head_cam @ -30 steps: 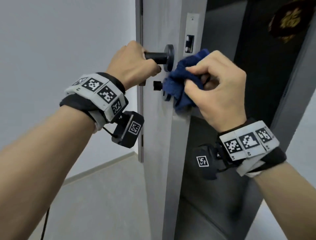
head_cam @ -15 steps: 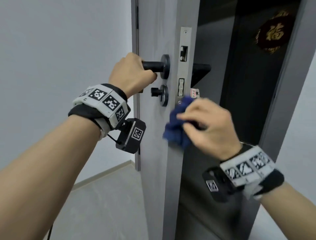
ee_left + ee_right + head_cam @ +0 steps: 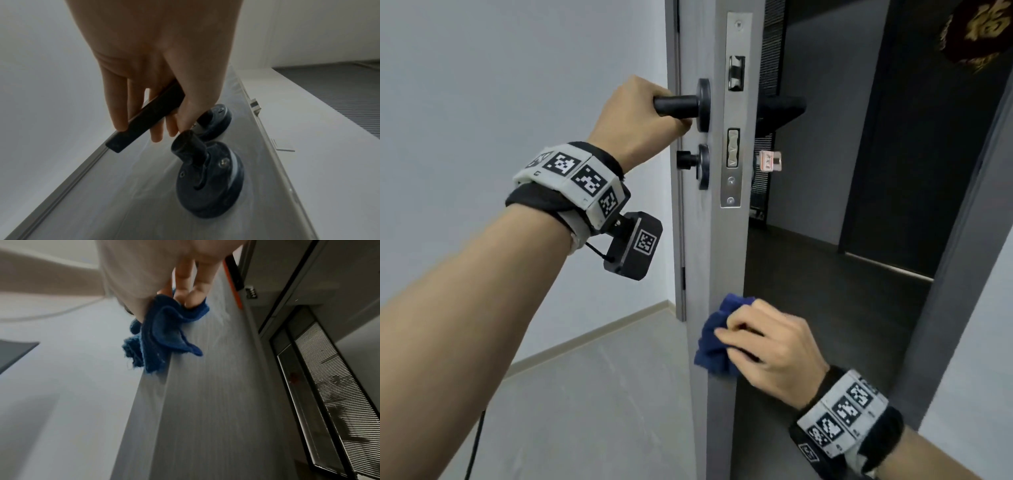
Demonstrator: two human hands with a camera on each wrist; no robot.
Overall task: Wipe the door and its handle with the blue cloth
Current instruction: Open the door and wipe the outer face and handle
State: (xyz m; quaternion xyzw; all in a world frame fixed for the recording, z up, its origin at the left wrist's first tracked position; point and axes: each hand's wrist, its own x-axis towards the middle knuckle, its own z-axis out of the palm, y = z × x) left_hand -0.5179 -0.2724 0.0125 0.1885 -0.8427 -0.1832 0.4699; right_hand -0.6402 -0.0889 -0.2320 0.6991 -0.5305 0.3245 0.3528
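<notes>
The grey door point(image 3: 722, 246) stands ajar, its narrow edge facing me. My left hand point(image 3: 637, 120) grips the black lever handle point(image 3: 676, 105) on the door's near face; in the left wrist view the fingers point(image 3: 121, 105) curl round the handle point(image 3: 144, 116). Below the handle sits a black thumb-turn knob point(image 3: 690, 161) point(image 3: 191, 151). My right hand point(image 3: 767, 346) holds the bunched blue cloth point(image 3: 714, 342) against the door edge, well below the lock plate point(image 3: 734, 113). In the right wrist view the blue cloth point(image 3: 164, 331) drapes over the door's corner point(image 3: 185, 402).
A white wall point(image 3: 500, 102) runs along the left, with grey floor point(image 3: 592, 394) below. Beyond the door lies a dark room with a dark panel bearing a red and gold ornament point(image 3: 979, 31). The far-side lever point(image 3: 780, 109) and a key tag point(image 3: 770, 160) show past the edge.
My right hand has slid the blue cloth down the door edge, from beside the handle and knob to well below the lock plate. The left hand has kept its grip on the handle.
</notes>
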